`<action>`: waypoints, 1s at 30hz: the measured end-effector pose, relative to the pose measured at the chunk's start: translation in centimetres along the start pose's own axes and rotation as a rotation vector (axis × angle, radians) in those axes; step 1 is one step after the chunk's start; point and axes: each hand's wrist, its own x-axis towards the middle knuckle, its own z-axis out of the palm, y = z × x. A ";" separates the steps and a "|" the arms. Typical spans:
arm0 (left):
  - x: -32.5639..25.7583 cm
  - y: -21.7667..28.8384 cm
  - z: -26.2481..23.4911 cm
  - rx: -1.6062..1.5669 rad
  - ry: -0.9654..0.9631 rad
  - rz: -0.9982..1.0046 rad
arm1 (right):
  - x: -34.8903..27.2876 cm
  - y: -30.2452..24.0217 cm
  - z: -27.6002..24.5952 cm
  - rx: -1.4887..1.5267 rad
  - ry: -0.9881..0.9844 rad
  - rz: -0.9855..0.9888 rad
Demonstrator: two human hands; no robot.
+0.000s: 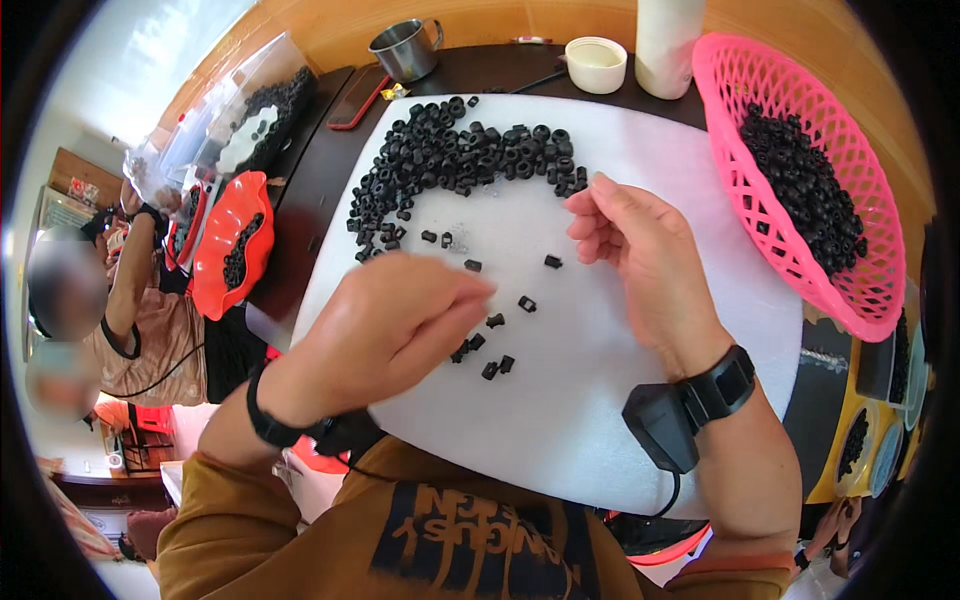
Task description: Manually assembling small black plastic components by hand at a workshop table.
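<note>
Left hand [385,315]: bare, fingers curled together, blurred; can't tell if pinching. Right hand [642,238]: thumb tip by index, grip unclear. Small black tubular plastic parts [425,140] heaped on white foam sheet [560,410]. Brown cloth shirt [330,545]: blocky lettering.

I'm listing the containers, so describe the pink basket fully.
The pink basket looks like plastic, with a long oval outline in this wide view, diamond-like openings through its wall and a solid rim. It sits at the right edge of the white board, small black parts heaped inside. The right hand is apart from it.
</note>
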 end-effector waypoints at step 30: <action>4.3 -9.5 2.4 0.157 0.064 -0.080 | -0.4 0.5 1.2 -0.740 -0.077 -0.285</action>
